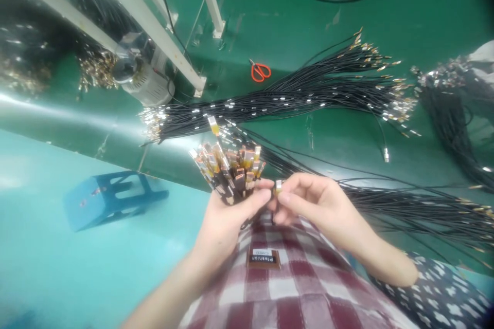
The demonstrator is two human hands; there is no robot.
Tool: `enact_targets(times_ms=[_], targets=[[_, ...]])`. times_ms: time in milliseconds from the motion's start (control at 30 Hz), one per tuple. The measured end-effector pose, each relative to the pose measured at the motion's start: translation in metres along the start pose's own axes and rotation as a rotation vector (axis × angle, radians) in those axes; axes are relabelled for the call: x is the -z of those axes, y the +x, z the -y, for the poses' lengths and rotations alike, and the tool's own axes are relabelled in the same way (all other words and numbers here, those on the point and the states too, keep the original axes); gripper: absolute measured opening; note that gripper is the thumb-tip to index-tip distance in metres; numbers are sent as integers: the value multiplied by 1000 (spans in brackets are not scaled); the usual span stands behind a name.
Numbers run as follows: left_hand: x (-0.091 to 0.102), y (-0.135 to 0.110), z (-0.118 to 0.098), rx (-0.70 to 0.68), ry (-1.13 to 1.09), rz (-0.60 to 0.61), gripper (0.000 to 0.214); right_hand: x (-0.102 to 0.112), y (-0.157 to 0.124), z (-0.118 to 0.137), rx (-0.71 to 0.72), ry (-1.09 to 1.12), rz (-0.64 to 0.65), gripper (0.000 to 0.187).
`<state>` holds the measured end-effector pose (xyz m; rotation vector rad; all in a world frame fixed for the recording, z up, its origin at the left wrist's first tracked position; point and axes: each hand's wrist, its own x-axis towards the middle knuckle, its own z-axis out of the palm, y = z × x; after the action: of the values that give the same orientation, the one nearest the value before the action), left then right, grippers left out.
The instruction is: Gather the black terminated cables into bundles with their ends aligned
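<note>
My left hand (pixel 235 211) is closed around a bunch of black cables, whose metal-tipped connector ends (pixel 231 164) fan upward out of the grip. Between the thumb and fingers of my right hand (pixel 312 198) is pinched a single cable connector (pixel 278 186) with a silvery tip, just right of the bunch. The cables of the bunch trail off to the right over the bench as a black strand bundle (pixel 405 203). Beyond my hands, a long bundle of black cables (pixel 270 103) lies across the green bench, with metal ends at both sides.
Red-handled scissors (pixel 260 71) lie behind the long bundle. White metal posts (pixel 210 0) and a pale machine (pixel 148 74) stand at the back left. More cables (pixel 450 113) lie at the right. A blue stool (pixel 111 198) is on the floor left of the green bench (pixel 378 25).
</note>
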<state>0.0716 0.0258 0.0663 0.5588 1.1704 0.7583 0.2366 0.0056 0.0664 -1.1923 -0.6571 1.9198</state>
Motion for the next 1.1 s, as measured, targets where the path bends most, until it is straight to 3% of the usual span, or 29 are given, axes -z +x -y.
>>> enact_targets(times_ms=[267,500,633,800,1100], targets=[[1,3,4,-65,101,1,12,-9,-4,0,101,-205,-118,17],[2,1,7,-135,190,-27,6,-8,-6,-3,150,-377,-124,12],[0,1,7,-193,257,-44,5,-10,-3,-5,111,-301,-101,15],[1,3,3,-178,345,27,10,-8,3,-7,5,-93,-14,25],[6,7,3,-158,299,90,5,-2,11,-15,-44,82,71,27]])
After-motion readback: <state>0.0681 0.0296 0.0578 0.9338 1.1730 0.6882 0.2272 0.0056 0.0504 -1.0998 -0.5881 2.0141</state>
